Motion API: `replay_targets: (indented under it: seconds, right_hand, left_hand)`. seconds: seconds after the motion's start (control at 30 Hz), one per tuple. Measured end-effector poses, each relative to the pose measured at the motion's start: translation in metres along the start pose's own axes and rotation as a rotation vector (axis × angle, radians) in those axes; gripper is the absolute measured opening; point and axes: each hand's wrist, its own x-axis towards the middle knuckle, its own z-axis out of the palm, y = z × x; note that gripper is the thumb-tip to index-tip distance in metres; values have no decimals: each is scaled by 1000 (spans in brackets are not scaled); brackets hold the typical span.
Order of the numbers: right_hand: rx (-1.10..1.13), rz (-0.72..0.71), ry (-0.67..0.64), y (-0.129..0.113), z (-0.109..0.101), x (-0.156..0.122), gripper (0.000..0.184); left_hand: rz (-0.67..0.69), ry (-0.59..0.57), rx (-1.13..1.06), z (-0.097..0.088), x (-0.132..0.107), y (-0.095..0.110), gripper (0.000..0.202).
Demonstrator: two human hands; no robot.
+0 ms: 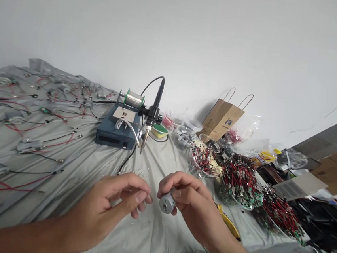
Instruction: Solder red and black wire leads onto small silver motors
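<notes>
A small grey cylindrical electric motor (167,204) is in my right hand (192,202), whose thumb and fingers close round its sides. Its round end with the short shaft faces toward me. Just left of it, my left hand (119,205) hovers with loosely curved fingers and a bent thumb. I see nothing held there, and the motor is a small gap away from its fingertips. Beyond both hands, a soldering iron (153,113) sits tip down in its holder on a blue soldering station (111,131). A spool of solder (134,99) is mounted above the station.
Several wired motors (29,146) lie across the grey cloth at left. To the right stand a tub of motors (184,138), a tub of red and black wires (204,159), heaped wired boards (242,181) and a paper bag (221,119). A yellow-handled tool (227,221) lies behind my right wrist.
</notes>
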Motion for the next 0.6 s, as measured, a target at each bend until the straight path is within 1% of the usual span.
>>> replay_targets:
  seconds: [0.1,0.2,0.3,0.43,0.53,0.6]
  right_hand:
    - [-10,33,-17,0,7,3,15]
    - [1,18,-35,1,11,7,15]
    - [18,-11,-49,3,11,8,16]
    - [-11,-28,-67,5,6,6,17]
    - [-95,-98,-54,5,6,2,15]
    - [-205,-196,-16,6,8,-3,15]
  left_hand:
    - [9,8,-5,-1,-1,1,16]
    - [16,22,-19,-1,-1,2,14]
    - [22,34,-22,-2,-1,5,15]
    - [-14,27,-4,-2,-1,9,16]
    - [2,9,-5,-2,-1,10,17]
    - [40,4,8,-2,-1,10,20]
